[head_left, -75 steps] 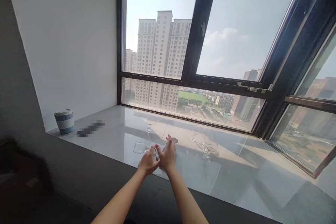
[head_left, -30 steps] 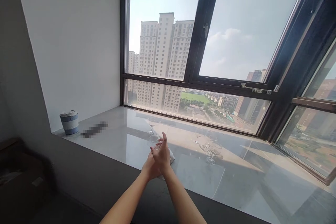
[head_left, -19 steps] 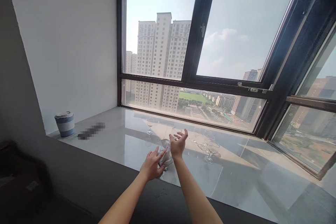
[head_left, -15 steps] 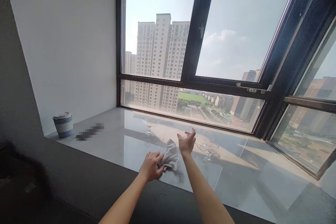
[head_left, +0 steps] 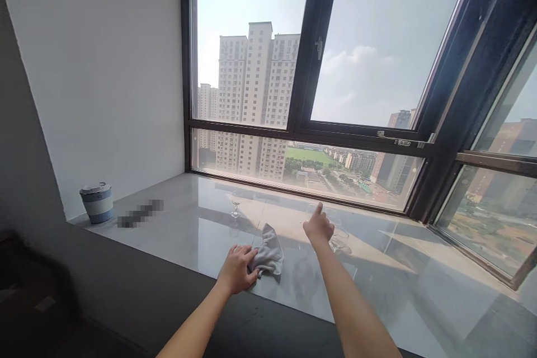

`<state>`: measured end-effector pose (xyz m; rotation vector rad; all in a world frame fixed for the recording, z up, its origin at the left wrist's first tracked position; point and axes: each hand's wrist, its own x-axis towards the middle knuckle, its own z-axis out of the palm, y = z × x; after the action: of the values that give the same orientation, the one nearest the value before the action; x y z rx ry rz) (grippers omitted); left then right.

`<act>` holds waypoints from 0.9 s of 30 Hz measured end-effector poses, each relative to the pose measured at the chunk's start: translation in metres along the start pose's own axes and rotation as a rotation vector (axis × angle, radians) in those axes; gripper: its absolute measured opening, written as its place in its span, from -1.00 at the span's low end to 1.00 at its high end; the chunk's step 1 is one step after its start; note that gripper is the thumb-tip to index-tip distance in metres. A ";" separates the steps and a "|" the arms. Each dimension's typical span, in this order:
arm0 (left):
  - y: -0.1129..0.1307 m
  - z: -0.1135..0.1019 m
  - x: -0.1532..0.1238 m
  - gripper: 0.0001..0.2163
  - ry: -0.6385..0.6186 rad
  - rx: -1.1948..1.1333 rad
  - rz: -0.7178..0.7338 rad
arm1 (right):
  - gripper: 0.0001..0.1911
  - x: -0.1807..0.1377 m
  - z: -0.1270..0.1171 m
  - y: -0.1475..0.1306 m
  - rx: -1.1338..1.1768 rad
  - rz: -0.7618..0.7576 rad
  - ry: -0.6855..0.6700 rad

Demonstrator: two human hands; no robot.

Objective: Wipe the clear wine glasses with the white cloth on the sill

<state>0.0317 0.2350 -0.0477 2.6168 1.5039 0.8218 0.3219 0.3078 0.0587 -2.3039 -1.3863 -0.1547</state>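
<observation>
My left hand [head_left: 238,270] grips the near left edge of a crumpled pale grey cloth [head_left: 268,254], which lies on the glossy sill [head_left: 176,235] near its front edge. Farther right, my right hand [head_left: 319,226] is stretched out over the sill among clear stemmed glasses. One finger points forward; the others are bent and partly hidden behind the hand, and nothing shows in its grasp. A stemmed glass [head_left: 342,236] sits just right of that hand, partly covered by it. Another small stemmed glass [head_left: 235,204] stands upright behind the cloth.
At the left end, by the white wall [head_left: 113,67], stands a blue and white lidded cup [head_left: 97,203]. A blurred-out dark item [head_left: 140,213] lies beside it. Dark window frames [head_left: 302,67] border the sill at the back and right. Sunlight and reflections cross the tiles.
My right hand has moved right and forward, away from the cloth and in front of the glasses. My left hand stays on the cloth, whose shape has shifted slightly.
</observation>
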 end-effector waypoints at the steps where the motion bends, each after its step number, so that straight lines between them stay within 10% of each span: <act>1: 0.001 -0.001 0.000 -0.50 0.000 0.005 -0.003 | -0.09 0.004 -0.001 -0.001 -0.057 -0.017 0.003; 27: 0.009 -0.007 0.001 -0.52 0.021 0.033 -0.022 | -0.09 0.032 0.017 0.013 -0.220 -0.085 -0.088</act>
<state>0.0362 0.2292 -0.0388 2.6178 1.5624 0.8322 0.3464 0.3360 0.0490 -2.4552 -1.5831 -0.2461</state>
